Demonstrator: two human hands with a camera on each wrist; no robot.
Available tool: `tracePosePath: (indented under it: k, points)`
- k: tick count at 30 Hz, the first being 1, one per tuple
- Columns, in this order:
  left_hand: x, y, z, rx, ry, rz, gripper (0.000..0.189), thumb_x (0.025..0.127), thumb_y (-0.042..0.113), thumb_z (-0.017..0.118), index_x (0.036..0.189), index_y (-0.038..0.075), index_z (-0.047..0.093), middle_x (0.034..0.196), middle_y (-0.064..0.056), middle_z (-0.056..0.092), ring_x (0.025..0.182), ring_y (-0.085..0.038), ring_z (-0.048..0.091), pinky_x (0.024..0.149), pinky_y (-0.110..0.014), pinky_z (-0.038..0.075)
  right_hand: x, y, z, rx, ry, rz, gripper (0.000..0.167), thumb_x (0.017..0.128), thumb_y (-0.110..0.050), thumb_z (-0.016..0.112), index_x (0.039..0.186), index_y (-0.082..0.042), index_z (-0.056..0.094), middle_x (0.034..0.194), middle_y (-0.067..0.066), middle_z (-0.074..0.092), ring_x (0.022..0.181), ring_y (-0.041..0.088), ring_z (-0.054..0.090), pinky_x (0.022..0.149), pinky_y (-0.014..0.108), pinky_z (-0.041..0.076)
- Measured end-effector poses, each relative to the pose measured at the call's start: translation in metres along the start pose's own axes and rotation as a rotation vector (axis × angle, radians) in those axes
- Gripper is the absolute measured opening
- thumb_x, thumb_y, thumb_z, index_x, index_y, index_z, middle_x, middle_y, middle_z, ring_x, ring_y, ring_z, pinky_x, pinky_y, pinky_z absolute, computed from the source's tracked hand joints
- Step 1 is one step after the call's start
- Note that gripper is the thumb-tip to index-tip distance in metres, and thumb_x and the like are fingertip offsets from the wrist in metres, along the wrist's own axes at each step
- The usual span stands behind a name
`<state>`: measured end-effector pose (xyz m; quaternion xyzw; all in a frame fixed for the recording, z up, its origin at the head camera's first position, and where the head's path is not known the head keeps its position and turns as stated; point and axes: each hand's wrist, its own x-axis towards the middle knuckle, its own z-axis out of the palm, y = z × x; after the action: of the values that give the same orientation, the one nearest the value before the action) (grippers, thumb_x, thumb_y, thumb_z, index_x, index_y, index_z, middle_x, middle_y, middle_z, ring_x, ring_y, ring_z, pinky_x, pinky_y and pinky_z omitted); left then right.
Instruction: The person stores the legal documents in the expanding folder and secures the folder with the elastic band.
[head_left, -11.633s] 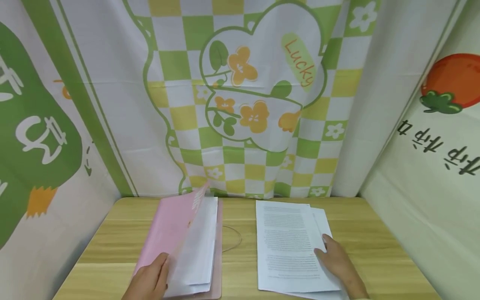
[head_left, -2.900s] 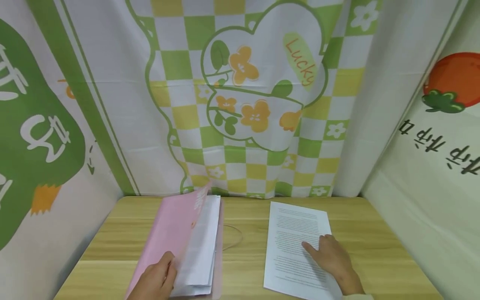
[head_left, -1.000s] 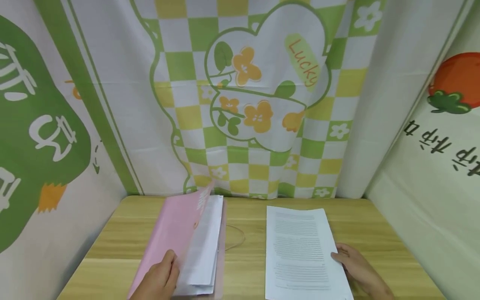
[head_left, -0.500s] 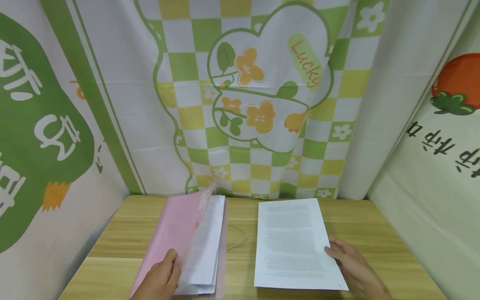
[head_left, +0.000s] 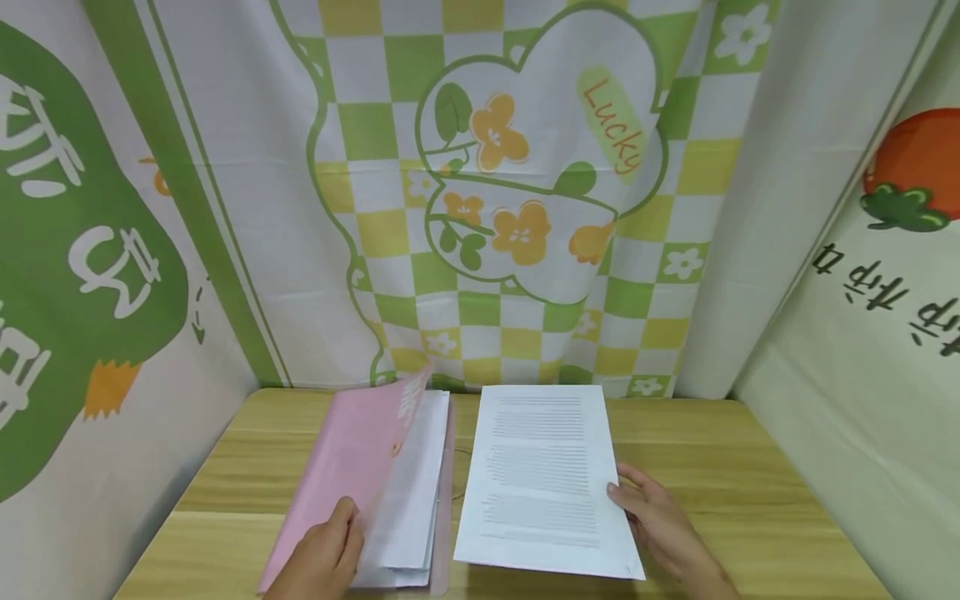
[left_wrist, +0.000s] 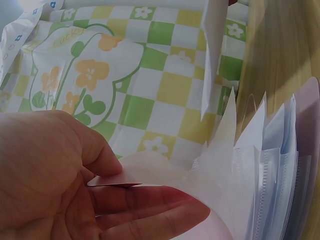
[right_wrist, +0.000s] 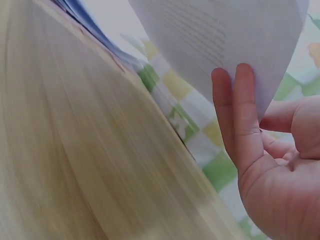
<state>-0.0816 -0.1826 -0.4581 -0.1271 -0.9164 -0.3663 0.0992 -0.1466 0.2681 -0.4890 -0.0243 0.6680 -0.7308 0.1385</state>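
Note:
In the head view my left hand [head_left: 322,550] pinches the free edge of a pink folder's front cover [head_left: 341,467], holding it partly raised. Inside, white papers [head_left: 408,508] and clear plastic sleeves [left_wrist: 270,195] show, the sleeves best in the left wrist view. To the right, my right hand [head_left: 663,517] grips a printed sheet of paper [head_left: 543,475] by its right edge, thumb on top and fingers beneath. That sheet is held up off the table, its left edge close to the folder. The right wrist view shows two fingers [right_wrist: 245,95] flat against the paper's underside.
The folder lies on a wooden table [head_left: 720,450]. A thin loop of elastic [head_left: 461,450] beside the folder is mostly covered by the sheet. A green-and-yellow checked cloth [head_left: 517,333] hangs behind the table, with printed cloth walls on both sides.
Earlier two overlapping papers lay at the right; later one lay under my right hand. That sheet is now lifted and moved left towards the folder. My left hand keeps the cover raised throughout.

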Motion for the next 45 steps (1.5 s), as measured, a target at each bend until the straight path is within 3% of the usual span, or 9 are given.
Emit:
tracePosePath:
  k: [7,14,25,35,45]
  points:
    - [0.000,-0.002,0.000,-0.001,-0.018,-0.008,0.022,0.100,0.000,0.053,0.090,0.014,0.041,0.060,0.015,0.043,0.052,-0.001,0.043,0.050,-0.026,0.038,0.010,-0.004,0.022,-0.025,-0.054,-0.013,0.065,0.107,-0.018,0.056,0.154,0.009,0.020,0.123,0.017,0.069,0.100,0.028,0.071,0.079,0.036,0.059]
    - [0.000,-0.001,0.001,0.007,0.009,0.004,0.024,0.098,-0.001,0.055,0.089,0.016,0.041,0.059,0.017,0.042,0.052,-0.001,0.043,0.051,-0.027,0.039,0.021,-0.003,0.040,-0.017,-0.066,-0.040,0.062,0.106,-0.015,0.057,0.153,0.011,0.025,0.120,0.018,0.069,0.093,0.024,0.071,0.074,0.033,0.058]
    - [0.000,-0.002,0.002,0.004,0.037,0.030,0.024,0.097,-0.002,0.055,0.089,0.016,0.042,0.060,0.018,0.042,0.052,0.000,0.043,0.050,-0.026,0.039,0.042,0.006,0.055,0.024,-0.085,-0.032,0.062,0.106,-0.011,0.056,0.153,0.012,0.024,0.125,0.021,0.066,0.098,0.023,0.070,0.079,0.035,0.057]
    - [0.002,0.001,-0.001,-0.012,-0.027,-0.044,0.022,0.102,0.001,0.051,0.089,0.015,0.041,0.060,0.013,0.043,0.051,-0.002,0.043,0.049,-0.025,0.038,0.056,0.011,0.066,0.044,-0.088,-0.006,0.059,0.106,-0.012,0.055,0.152,0.012,0.027,0.122,0.019,0.068,0.098,0.022,0.069,0.078,0.034,0.057]
    - [0.002,-0.001,0.000,-0.008,0.001,-0.003,0.023,0.100,0.000,0.052,0.089,0.016,0.041,0.060,0.016,0.042,0.052,-0.001,0.043,0.050,-0.026,0.038,0.069,0.017,0.077,0.063,-0.055,0.002,0.057,0.105,-0.010,0.056,0.151,0.011,0.031,0.119,0.020,0.069,0.094,0.022,0.070,0.076,0.034,0.058]
